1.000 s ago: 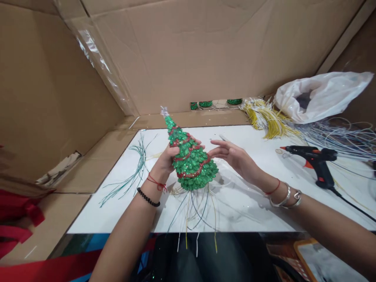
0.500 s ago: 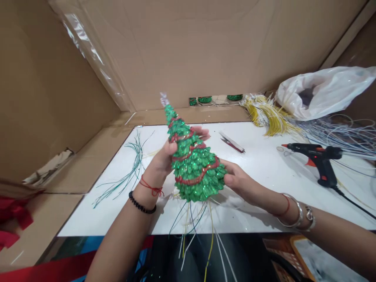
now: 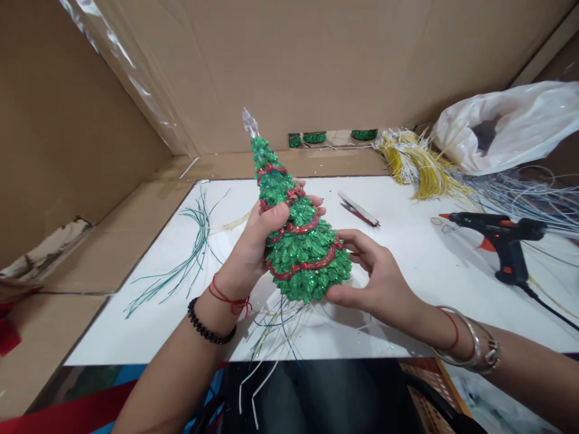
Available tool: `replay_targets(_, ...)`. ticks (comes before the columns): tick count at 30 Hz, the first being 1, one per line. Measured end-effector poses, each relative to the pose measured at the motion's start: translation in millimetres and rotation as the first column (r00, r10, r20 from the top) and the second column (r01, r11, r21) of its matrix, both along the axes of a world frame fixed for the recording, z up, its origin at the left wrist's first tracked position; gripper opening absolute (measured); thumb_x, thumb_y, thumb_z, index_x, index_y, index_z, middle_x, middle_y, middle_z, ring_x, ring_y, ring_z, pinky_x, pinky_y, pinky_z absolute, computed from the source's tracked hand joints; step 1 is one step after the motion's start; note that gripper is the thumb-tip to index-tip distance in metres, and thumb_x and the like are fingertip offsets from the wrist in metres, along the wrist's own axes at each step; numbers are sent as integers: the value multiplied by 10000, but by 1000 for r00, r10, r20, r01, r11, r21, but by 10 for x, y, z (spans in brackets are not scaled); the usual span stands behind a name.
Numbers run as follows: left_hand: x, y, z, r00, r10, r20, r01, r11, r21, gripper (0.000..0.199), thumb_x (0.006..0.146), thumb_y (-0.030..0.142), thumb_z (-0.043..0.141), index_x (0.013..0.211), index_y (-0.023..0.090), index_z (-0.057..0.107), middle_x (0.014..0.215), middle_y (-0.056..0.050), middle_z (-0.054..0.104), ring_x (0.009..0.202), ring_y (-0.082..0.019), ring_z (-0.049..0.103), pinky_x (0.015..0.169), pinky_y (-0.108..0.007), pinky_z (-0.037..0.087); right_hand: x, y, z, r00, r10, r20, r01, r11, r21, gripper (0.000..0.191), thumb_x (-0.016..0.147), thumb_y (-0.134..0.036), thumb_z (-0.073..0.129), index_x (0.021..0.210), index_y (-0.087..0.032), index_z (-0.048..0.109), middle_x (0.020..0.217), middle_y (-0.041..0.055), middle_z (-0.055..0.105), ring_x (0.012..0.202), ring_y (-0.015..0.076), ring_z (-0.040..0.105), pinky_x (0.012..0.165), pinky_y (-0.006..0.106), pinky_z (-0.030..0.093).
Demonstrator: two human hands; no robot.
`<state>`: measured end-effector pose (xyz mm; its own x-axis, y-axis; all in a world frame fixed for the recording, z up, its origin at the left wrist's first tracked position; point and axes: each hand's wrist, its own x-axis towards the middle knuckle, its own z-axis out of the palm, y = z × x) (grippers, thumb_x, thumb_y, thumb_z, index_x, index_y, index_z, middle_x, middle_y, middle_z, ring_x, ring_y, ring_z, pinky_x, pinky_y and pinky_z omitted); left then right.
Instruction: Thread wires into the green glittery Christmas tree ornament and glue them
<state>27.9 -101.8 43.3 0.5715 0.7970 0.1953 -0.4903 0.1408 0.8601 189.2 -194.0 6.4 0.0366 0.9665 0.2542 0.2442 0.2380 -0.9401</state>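
Observation:
A glittery green Christmas tree ornament with red garlands, small red bows and a clear pointed tip is held tilted to the left above the white board. My left hand wraps round its middle, thumb in front and fingertips showing on the far side. Against the lower right edge, my right hand grips the base between thumb and fingers. Thin wires in green, white, yellow and dark blue hang from under the tree, past the board's front edge. The underside of the tree is hidden.
Green wires lie on the left of the board. Thread snips rest behind my right hand. A black glue gun stands at right, its cord trailing. Yellow and white wires and a white plastic bag lie back right, before a cardboard wall.
The tree has turned slightly in my hands. My left thumb now lies across its front, and my right hand has closed round the base edge. The hanging wires have swung left.

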Motion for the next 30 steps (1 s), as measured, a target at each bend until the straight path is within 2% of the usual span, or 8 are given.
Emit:
replay_targets(9,29,17,-5,998,35,-49,-38,997,-67,391,729,437,712,1032,211,612,987,-42,694,913,-226,674,785,-380,574,-3,18,-27,998,32,-58,-35,998,-55,569,646,-490,786,1113,-247,569,1017,49,667,939,226,619,776,361,512)
replay_targets(14,24,77,-37,992,84,-93,-91,994,-68,367,744,423,701,1013,190,609,967,-50,686,866,-211,675,763,-356,571,75,146,-41,979,192,-74,-198,977,-77,569,727,-554,703,1164,-224,547,1106,74,639,961,217,606,837,358,509)
replay_targets(20,40,158,-95,986,126,-110,-134,989,-68,366,736,388,713,1013,175,604,935,-54,681,812,-185,664,742,-323,561,164,275,-62,947,320,30,-318,946,-69,659,779,-663,573,1279,-237,510,1213,89,608,1057,244,582,918,388,484)
replay_targets(23,51,179,-100,975,175,-136,-183,982,-49,354,712,376,733,972,171,607,855,-37,664,750,-168,648,700,-304,553,270,348,-88,963,245,115,-240,969,-57,646,875,-698,333,1295,-244,518,1254,92,600,1115,252,563,910,407,473)
replay_targets(25,53,194,-102,970,198,-144,-205,978,-39,358,693,365,749,955,169,605,824,-29,648,725,-161,637,674,-299,550,398,438,-113,968,52,244,-42,998,-45,608,922,-637,279,1249,-208,559,1207,111,626,1094,258,573,898,423,463)
replay_targets(26,52,203,-104,968,204,-145,-211,977,-33,357,685,363,755,943,168,604,820,-28,642,719,-160,633,664,-298,549,475,493,-127,928,-60,369,76,997,-28,549,929,-585,338,1205,-183,590,1175,125,638,1066,265,580,907,435,447)
replay_targets(27,51,213,-107,967,208,-147,-215,976,-27,354,681,363,757,931,166,604,823,-30,640,716,-160,630,657,-297,548,557,550,-143,842,-174,510,188,982,25,489,912,-538,424,1144,-158,625,1131,141,650,1034,279,583,899,443,438)
replay_targets(30,44,241,-118,965,215,-149,-220,975,-19,336,675,370,757,890,167,598,811,-29,628,706,-163,624,634,-297,541,776,692,-201,507,-304,807,331,933,143,330,859,-375,530,1034,-134,673,1016,166,659,961,303,579,818,423,430)
